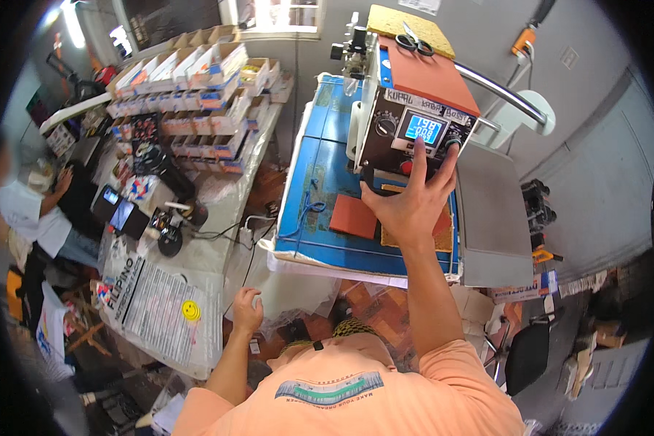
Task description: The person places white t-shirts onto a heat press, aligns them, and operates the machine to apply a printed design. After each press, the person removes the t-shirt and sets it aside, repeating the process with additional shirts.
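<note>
My right hand (412, 205) is spread in front of a box-shaped machine with a dark control panel (386, 149). Its index finger reaches the lower edge of the lit blue display (423, 128), and another finger is at the knob (454, 136) on the panel's right. The thumb is beside a black part at the panel's lower left. Nothing is in this hand. Beneath it lie a reddish-brown pad (353, 216) and a yellowish pad, partly covered by the hand. My left hand (247, 311) hangs low, away from the machine, fingers loosely bent and empty.
Scissors (414, 43) lie atop the machine by a yellow sponge-like slab (392, 22). A blue table (305, 174) carries the machine. To the left, a bench (214, 291) holds stacked cardboard bins (196, 87) and a phone (121, 214). Another person (40, 211) sits at far left.
</note>
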### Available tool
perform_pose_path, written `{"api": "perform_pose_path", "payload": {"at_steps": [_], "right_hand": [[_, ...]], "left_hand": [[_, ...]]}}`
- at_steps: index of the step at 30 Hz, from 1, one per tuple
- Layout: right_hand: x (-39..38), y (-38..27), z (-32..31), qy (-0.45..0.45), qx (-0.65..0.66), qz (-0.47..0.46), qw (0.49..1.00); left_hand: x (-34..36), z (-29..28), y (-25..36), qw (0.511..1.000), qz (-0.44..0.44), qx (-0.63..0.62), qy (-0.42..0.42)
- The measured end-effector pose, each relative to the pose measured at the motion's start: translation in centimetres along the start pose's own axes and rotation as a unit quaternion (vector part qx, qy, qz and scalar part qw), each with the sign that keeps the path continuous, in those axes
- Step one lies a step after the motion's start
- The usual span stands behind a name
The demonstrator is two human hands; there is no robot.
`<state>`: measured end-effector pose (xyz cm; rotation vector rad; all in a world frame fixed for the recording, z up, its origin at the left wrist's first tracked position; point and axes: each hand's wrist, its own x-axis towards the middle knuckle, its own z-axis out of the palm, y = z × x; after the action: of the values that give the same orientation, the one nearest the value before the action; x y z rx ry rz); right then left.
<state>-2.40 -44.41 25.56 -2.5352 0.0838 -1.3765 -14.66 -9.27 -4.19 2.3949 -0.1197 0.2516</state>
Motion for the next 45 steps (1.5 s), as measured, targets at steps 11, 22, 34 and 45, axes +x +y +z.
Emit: {"api": "perform_pose_path", "payload": {"at_steps": [11,22,34,45], "right_hand": [[-0.4,-5.5,1.3,0.131,0.2,-0.152,0.959],[-2.4,-32.3,-19.0,-0.226,0.685,-0.617,0.314],[-65.6,-33.1,-36.4,-0.244,0.526,-0.803,-0.135],[-70.6,-34.1,-39.0,-0.135,0.521,-0.798,-0.272]], "left_hand": [[-24.9,-3.2,7.9,0.925,-0.298,0.045,0.232],[-58.8,3.7,21.4,0.452,-0.715,0.248,0.473],[-61.1,7.6,23.6,0.49,-0.676,0.25,0.489],[-62.3,7.9,23.7,0.479,-0.665,0.247,0.517]]}}
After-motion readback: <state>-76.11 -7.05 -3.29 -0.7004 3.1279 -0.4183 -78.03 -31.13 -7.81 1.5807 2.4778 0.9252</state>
